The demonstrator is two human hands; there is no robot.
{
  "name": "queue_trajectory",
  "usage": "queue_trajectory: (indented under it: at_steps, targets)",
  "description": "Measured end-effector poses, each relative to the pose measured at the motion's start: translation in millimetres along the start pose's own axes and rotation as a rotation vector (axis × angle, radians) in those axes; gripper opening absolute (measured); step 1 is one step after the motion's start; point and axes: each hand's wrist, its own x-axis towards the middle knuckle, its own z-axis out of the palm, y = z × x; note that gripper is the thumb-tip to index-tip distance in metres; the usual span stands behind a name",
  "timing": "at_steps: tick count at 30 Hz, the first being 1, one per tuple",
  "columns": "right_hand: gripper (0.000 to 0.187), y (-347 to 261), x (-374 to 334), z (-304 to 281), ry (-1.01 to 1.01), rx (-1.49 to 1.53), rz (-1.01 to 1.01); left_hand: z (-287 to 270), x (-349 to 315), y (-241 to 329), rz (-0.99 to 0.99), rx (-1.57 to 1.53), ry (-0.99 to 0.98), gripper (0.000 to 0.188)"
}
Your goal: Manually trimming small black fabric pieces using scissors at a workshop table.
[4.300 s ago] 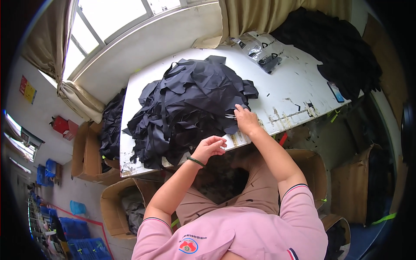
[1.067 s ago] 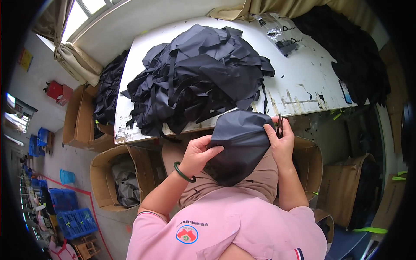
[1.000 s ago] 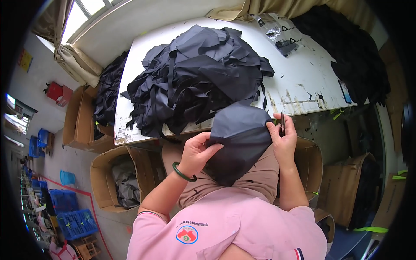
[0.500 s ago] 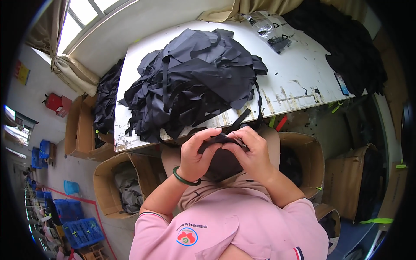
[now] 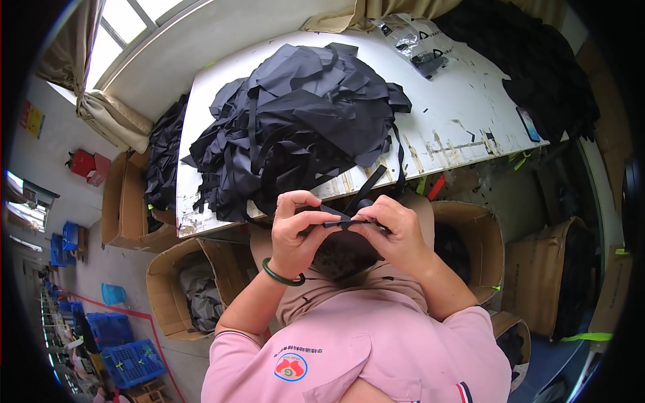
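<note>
Over my lap, my left hand (image 5: 294, 232) pinches a narrow black strap (image 5: 335, 214) between thumb and fingers. Close on its right, my right hand (image 5: 396, 232) grips the same strap, fingertips almost meeting those of the left. A free strap end (image 5: 370, 180) sticks up beyond my fingers toward the table edge. Dark material (image 5: 346, 252) lies below my hands on my lap; whether it joins the strap I cannot tell. Just past my hands, a big heap of black fabric pieces (image 5: 309, 114) with loose straps covers the left of the white table (image 5: 463, 107).
Cardboard boxes holding dark fabric stand on both sides of me, one at left (image 5: 164, 285) and one at right (image 5: 494, 252). More black fabric (image 5: 537, 67) lies at the table's far right, near a clear plastic bag (image 5: 413, 47) and a phone-like object (image 5: 528, 125).
My left hand has shifted its grip, its index finger now lifted and bent. The strap is stretched flatter between both hands, and the dark material below hangs differently.
</note>
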Motion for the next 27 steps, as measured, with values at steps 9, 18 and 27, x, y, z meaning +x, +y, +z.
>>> queue_trajectory:
  at_steps: [9,18,27]
  targets:
    - [0.012,-2,4,-7,-0.194,0.304,0.13,11,-12,-12,-0.703,-1.293,-0.26,0.01]
    - [0.015,7,-3,-5,-0.191,0.33,0.333,18,-24,-4,-0.568,-1.001,-0.22,0.018]
    - [0.018,9,5,-6,-0.221,0.282,0.289,10,-23,-4,-0.416,-0.572,-0.274,0.017]
